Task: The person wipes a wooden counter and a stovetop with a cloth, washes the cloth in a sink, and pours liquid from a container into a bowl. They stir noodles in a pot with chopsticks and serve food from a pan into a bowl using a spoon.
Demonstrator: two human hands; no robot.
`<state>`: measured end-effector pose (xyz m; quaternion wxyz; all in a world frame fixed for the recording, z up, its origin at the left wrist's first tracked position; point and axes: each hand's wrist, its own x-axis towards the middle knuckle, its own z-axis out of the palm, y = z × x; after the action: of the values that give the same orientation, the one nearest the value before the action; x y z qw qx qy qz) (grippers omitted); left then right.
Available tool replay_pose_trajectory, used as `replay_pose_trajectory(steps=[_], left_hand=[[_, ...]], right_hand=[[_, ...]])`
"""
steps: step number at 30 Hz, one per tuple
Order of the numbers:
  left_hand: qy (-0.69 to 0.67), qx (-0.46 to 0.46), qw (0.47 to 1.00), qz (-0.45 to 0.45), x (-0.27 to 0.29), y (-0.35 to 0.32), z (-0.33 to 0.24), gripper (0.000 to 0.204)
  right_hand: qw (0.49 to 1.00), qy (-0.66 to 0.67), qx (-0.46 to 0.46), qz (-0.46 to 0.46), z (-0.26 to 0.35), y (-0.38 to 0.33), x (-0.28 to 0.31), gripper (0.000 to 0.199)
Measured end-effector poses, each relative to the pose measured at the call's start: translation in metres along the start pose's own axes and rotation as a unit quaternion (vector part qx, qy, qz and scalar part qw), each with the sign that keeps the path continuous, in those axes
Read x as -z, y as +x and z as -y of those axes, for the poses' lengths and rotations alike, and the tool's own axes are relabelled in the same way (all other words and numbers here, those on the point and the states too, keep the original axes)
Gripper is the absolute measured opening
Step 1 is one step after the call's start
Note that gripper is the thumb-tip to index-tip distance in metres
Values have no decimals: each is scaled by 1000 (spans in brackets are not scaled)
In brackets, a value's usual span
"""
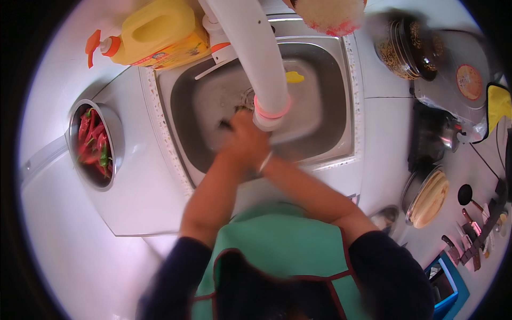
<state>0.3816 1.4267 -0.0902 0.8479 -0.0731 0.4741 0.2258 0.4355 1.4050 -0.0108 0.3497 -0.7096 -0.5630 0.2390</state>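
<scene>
Steel sink (332,114) under both hands; clock centred there. White spout (261,64) in from 12. Yellow jug (165,37) at 11. Steel bowl (118,133) of red peppers (96,140) at 9. Left hand (232,145), right hand (257,140) close together, overlapping; blur hides fingers, can't tell if pinching. Dark scrap (225,125) just beside fingers at 10, kind unclear. Step looks like rinsing or cleaning over basin. Next move probably calls for sure grip, knuckles clear of spout end.
</scene>
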Motion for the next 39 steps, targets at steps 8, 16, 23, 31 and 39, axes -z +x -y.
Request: replay_pose_trajectory(steps=[8, 16, 23, 31, 39], left_hand=[[5, -132, 989, -73, 13, 8, -39, 37], [618, -422, 626, -220, 21, -17, -89, 24], [320, -404, 854, 75, -88, -64, -127, 31], [369, 5, 922, 115, -15, -53, -42, 53], [224, 142, 944, 198, 37, -80, -14, 68]], right_hand=[[901, 168, -368, 157, -160, -16, -32, 33], [955, 243, -156, 63, -30, 4, 34, 29], [922, 275, -253, 101, -14, -14, 64, 30], [778, 540, -310, 86, 8, -10, 108, 28], [805, 486, -329, -86, -40, -16, 71, 17]])
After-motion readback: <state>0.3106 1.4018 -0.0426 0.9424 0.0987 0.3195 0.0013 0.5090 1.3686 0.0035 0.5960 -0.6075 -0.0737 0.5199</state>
